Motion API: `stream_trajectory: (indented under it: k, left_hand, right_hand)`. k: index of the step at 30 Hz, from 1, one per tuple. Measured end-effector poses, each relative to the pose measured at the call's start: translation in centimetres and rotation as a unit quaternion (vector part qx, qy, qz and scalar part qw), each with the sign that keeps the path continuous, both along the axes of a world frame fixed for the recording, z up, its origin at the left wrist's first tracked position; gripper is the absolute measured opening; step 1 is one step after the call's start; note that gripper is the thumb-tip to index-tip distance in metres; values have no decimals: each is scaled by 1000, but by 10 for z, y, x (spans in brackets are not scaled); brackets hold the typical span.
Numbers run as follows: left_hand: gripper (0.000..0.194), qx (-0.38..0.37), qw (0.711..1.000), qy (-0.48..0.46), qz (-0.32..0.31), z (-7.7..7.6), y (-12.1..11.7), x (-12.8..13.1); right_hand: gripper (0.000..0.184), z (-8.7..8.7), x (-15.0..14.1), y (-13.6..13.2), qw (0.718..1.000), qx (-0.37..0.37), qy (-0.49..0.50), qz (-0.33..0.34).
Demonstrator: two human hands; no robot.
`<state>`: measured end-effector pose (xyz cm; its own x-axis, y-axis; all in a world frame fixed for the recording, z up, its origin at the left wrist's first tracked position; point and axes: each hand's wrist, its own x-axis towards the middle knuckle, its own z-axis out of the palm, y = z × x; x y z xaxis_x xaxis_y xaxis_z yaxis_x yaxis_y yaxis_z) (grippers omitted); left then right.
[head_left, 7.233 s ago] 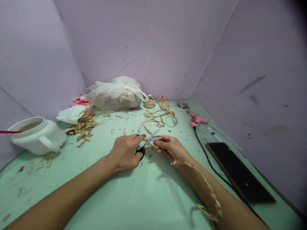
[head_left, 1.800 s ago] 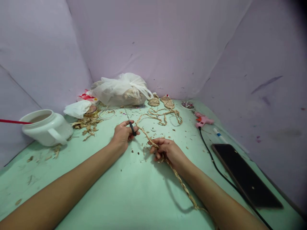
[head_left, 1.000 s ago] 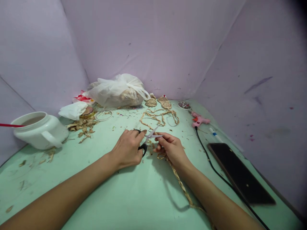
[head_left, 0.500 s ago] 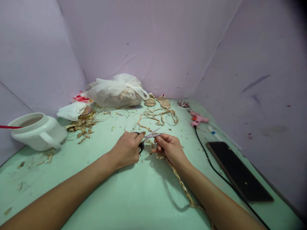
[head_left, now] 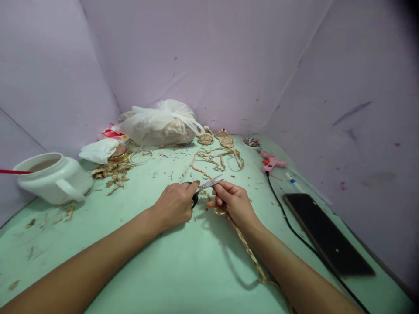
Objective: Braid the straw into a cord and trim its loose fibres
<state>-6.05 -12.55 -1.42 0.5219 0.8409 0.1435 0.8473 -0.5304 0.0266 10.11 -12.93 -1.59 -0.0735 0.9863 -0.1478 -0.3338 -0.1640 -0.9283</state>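
Observation:
My left hand (head_left: 176, 201) is closed around the black handles of a pair of scissors (head_left: 207, 185), whose blades point right toward my other hand. Pinched in my right hand (head_left: 234, 201) is a braided straw cord (head_left: 246, 245), which hangs below the palm and runs along my right forearm toward the front edge. The blade tips lie close to the right thumb and forefinger; whether they touch the cord there is too small to tell. More of the braid lies in loops on the table (head_left: 170, 279) beyond my hands.
On the left stand a white pot (head_left: 54, 185) and dry scraps (head_left: 113, 171). A white plastic bag (head_left: 160, 124) sits at the back, near woven straw pieces (head_left: 225, 140). To the right lie a pink glue gun (head_left: 272, 162), its black cable, a marker (head_left: 293, 181) and a black phone (head_left: 327, 233).
The scissor blades have drawn slightly closer together. Both hands keep nearly the same place, and the whole view has shifted a little.

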Motion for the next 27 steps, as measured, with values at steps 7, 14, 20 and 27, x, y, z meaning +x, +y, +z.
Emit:
stream_trajectory:
  k: [7,14,20,27]
  left_hand:
    - [49,17,1000,7,-14,4,-1,0]
    - [49,0,1000,-26,-3,-3,-1,0]
    - [24,-28,978,-207,-5,1,0,-3]
    - [42,-165,773,-592,156,6,15,-6]
  right_hand:
    - [18,-10,-3,-2,996,26,-81,-19]
    - [19,-3,-3,-3,999,19,-39,-17]
    - [25,-3,-2,-1,999,-10,29,-16]
    - [21,-6,2,1,999,-16,35,37]
